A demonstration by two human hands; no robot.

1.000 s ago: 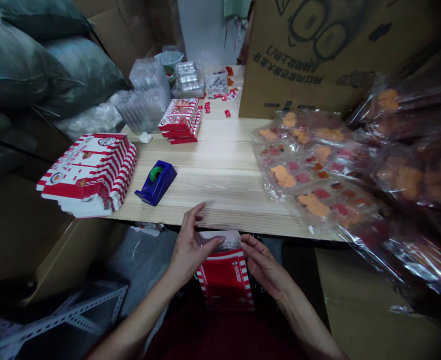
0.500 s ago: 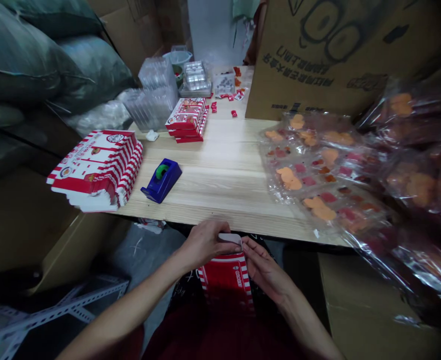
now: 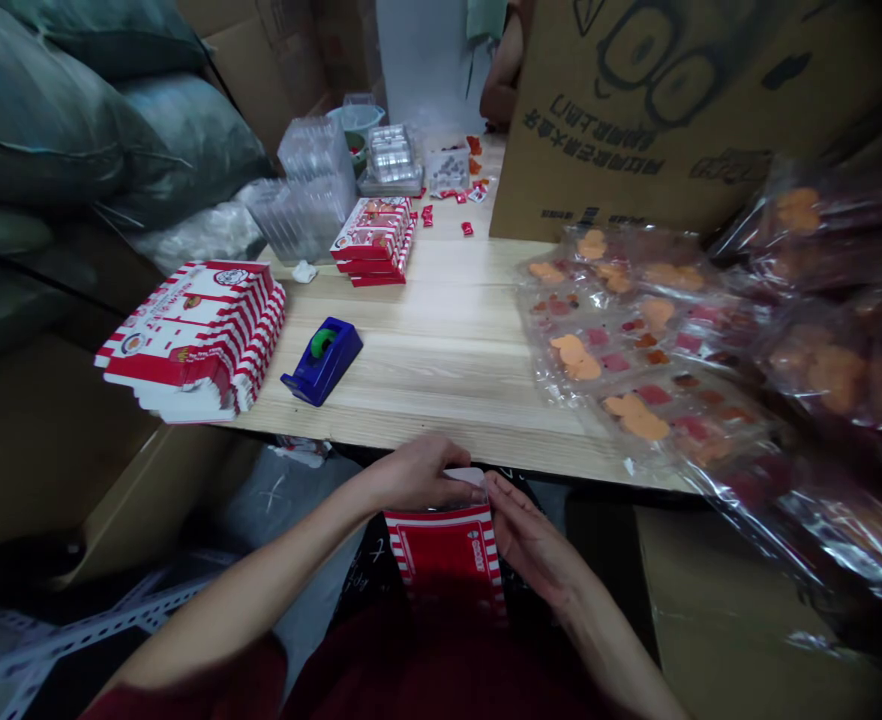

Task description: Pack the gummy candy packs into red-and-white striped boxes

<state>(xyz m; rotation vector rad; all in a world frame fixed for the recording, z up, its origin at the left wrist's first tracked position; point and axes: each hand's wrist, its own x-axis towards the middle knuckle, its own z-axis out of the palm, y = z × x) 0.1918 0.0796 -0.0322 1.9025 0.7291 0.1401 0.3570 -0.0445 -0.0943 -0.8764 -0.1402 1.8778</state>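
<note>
A red and white striped carton (image 3: 447,555) stands upright in my lap, just below the wooden table's front edge (image 3: 441,440). My left hand (image 3: 411,474) is curled over the carton's top left, fingers pressed on its white top flap (image 3: 465,476). On the carton's right side, my right hand (image 3: 532,541) holds it with fingers bent against the edge. Both hands are closed on the carton.
A stack of flat striped cartons (image 3: 193,335) sits at the table's left end, a blue tape dispenser (image 3: 322,361) beside it. Filled cartons (image 3: 375,238) and clear plastic trays (image 3: 307,190) lie farther back. Bagged orange and red sweets (image 3: 636,340) cover the right. A large cardboard box (image 3: 681,110) stands behind.
My left hand has come down from open above the carton to closed over its top flap. The flap has folded lower. My right hand has stayed on the carton's right side.
</note>
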